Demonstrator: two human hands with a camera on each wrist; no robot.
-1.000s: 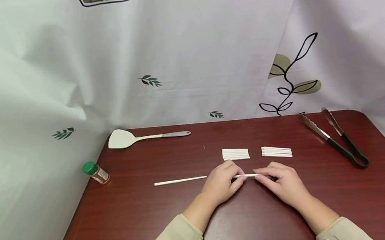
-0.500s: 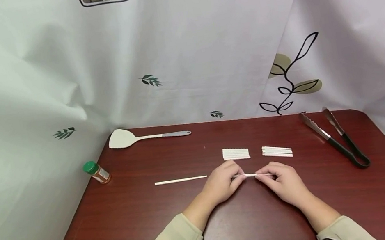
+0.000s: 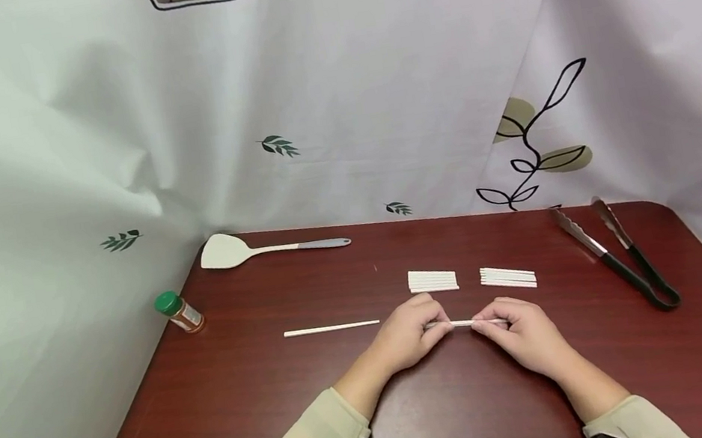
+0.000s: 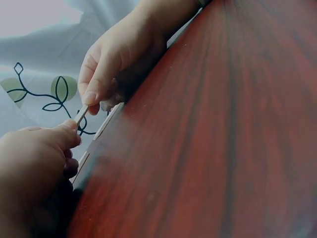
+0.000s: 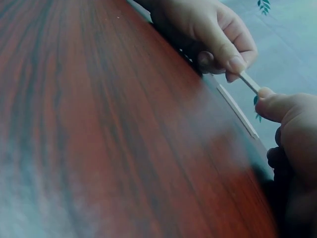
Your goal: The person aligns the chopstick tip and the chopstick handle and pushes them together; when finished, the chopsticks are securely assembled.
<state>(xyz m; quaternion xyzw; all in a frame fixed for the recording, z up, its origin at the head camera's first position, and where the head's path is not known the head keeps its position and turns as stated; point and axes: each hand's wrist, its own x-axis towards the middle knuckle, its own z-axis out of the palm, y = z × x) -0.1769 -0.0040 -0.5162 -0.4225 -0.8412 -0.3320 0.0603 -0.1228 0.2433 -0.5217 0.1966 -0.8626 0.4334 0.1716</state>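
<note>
In the head view, my left hand [image 3: 409,333] and right hand [image 3: 523,333] pinch one thin white chopstick [image 3: 462,323] between thumbs and fingers. It lies level, with a short bare stretch between the two grips; its ends are mostly hidden by the fingers. The left wrist view shows this bare stretch of chopstick [image 4: 81,115] too, and so does the right wrist view, where the chopstick [image 5: 249,83] looks straight. Another whole chopstick [image 3: 331,328] lies left of my left hand. Just beyond the hands are two rows of short white sticks, one on the left [image 3: 432,281] and one on the right [image 3: 507,277].
A white spatula [image 3: 274,249] with a grey handle end lies along the back of the dark red table [image 3: 251,415]. At the left edge stands a green-capped spice jar [image 3: 180,312]. Metal tongs [image 3: 619,258] with black handles lie spread at the right. Printed cloth hangs behind.
Both hands keep their pinch on the chopstick and have shifted very slightly right and down in the head view, which itself has moved a little. The other things stay put.
</note>
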